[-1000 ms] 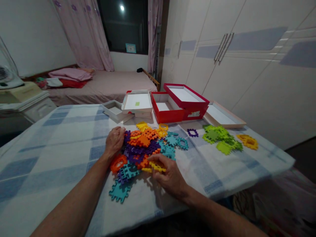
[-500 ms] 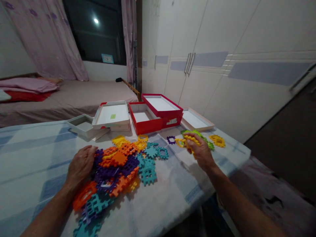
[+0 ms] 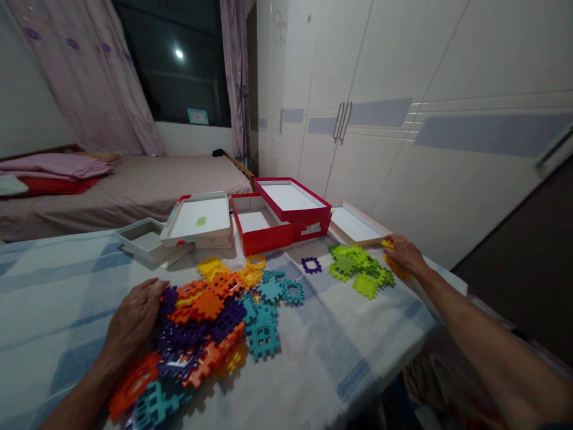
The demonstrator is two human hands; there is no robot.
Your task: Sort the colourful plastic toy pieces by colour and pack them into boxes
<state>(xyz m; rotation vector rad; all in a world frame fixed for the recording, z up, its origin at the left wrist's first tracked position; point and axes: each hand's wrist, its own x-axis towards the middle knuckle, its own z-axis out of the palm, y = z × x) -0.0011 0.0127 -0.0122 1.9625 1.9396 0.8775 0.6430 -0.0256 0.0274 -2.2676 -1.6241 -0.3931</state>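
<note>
A mixed heap of notched plastic interlocking tiles lies before me, with orange tiles (image 3: 208, 304), dark purple tiles (image 3: 185, 334) and teal tiles (image 3: 264, 334). Against the heap's left edge rests my left hand (image 3: 136, 313), open, its fingers stretched out and partly hidden, holding nothing that shows. Over at the far right, my right hand (image 3: 406, 254) is closed on yellow interlocking tiles (image 3: 387, 243), low over the table. More yellow shows under that hand, mostly covered by it. Just left of it lies a group of lime green tiles (image 3: 358, 266). One purple frame tile (image 3: 311, 265) sits alone.
Behind the tiles stand a red box (image 3: 267, 240), a crimson-rimmed box (image 3: 308, 226), a shallow white tray (image 3: 358, 224), a white lid (image 3: 197, 218) and a grey box (image 3: 143, 239). A striped cloth (image 3: 308, 352) covers the table. Beyond are a bed (image 3: 179, 173) and a wardrobe (image 3: 394, 155).
My right hand has carried the yellow tiles rightward, past the green group, to where other yellow tiles lay. The green tiles are now uncovered. My left hand stays beside the heap; the view has shifted slightly.
</note>
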